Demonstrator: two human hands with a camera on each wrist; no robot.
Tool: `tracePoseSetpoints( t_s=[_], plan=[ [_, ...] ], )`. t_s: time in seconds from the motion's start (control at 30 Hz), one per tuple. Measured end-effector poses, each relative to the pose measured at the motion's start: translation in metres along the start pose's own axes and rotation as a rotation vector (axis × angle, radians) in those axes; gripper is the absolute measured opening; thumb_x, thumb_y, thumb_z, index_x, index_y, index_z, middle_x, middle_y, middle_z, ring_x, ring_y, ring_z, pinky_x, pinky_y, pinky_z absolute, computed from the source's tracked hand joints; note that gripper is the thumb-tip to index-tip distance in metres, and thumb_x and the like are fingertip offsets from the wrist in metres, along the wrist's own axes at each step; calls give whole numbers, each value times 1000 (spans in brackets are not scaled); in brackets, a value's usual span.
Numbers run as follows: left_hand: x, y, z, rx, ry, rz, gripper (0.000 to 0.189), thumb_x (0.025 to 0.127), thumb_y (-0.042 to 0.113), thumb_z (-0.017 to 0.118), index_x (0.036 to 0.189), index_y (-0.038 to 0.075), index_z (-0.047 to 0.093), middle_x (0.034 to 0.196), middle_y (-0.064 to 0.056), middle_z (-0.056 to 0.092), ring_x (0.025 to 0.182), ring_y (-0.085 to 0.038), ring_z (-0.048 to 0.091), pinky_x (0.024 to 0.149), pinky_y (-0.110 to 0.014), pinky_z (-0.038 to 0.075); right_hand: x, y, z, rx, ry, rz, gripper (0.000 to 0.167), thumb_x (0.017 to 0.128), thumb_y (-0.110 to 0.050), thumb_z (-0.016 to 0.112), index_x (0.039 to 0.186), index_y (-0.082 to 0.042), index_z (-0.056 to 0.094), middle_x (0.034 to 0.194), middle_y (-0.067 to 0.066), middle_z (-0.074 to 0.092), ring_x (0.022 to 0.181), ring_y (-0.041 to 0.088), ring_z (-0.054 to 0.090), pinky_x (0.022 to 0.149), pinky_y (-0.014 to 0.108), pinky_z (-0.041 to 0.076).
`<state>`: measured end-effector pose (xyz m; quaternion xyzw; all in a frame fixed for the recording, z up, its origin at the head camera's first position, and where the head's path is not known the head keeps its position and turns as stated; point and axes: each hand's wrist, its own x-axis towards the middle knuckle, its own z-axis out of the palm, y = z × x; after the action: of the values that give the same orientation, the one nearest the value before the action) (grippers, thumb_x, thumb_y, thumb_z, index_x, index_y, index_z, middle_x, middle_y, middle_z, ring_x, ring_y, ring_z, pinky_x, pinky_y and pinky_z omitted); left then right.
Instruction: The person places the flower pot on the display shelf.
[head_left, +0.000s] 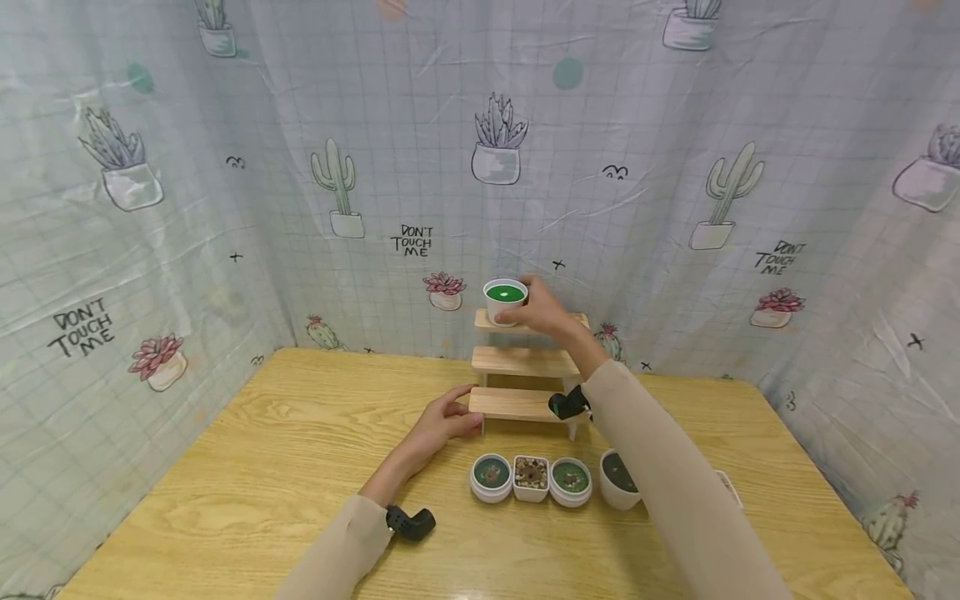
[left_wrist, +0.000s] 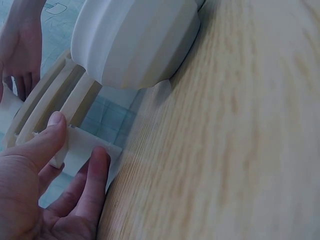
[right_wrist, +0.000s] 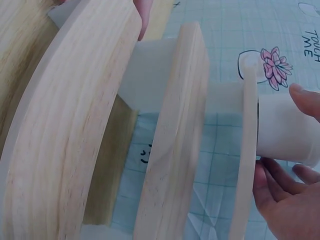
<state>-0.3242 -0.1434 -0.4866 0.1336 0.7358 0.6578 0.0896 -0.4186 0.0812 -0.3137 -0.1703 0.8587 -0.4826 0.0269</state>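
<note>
A white cup-shaped pot (head_left: 505,293) with a green top surface is at the left end of the top step of a three-step wooden shelf stand (head_left: 517,403). My right hand (head_left: 542,310) grips this pot from its right side, thumb and fingers around it. In the right wrist view, the pot's base (right_wrist: 280,125) meets the top step or sits very close to it. At the lowest step's left end, my left hand (head_left: 435,429) holds the stand. The left wrist view shows that thumb (left_wrist: 52,132) on the step's edge and fingers by the white side panel.
In front of the stand, a row holds a round white pot (head_left: 492,477), a square pebble-filled pot (head_left: 531,477), another round pot (head_left: 571,482) and a larger dark-filled pot (head_left: 618,483). Another white container (head_left: 727,487) is partly hidden by my right sleeve. A cactus-print curtain (head_left: 450,125) hangs behind.
</note>
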Motion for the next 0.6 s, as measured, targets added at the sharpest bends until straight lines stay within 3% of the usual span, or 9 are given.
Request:
tracePoseSetpoints(
  t_s=[0.23,0.4,0.6],
  plan=[
    [3,-1,0,6,-1,-10,74,99,24,72,162,17,34,118,-17,67,101,-21,74,95,-34,61,-8,3,-8,-15,-44,4,89,89,-17,81,155,-3,23,138,26,57,126,37,57,112,52,46],
    [3,-1,0,2,1,-4,74,99,25,72,162,17,34,118,-16,67,101,-22,74,95,-35,61,-16,5,-11,-5,-61,-4,93,89,-14,81,158,-3,20,145,28,53,135,40,54,115,55,45],
    [3,-2,0,-9,0,0,74,99,23,72,162,15,34,116,-16,68,101,-23,74,93,-34,61,-29,5,-15,-11,-49,53,99,89,-20,82,162,-6,15,150,28,47,141,42,47,117,55,44]
  ],
)
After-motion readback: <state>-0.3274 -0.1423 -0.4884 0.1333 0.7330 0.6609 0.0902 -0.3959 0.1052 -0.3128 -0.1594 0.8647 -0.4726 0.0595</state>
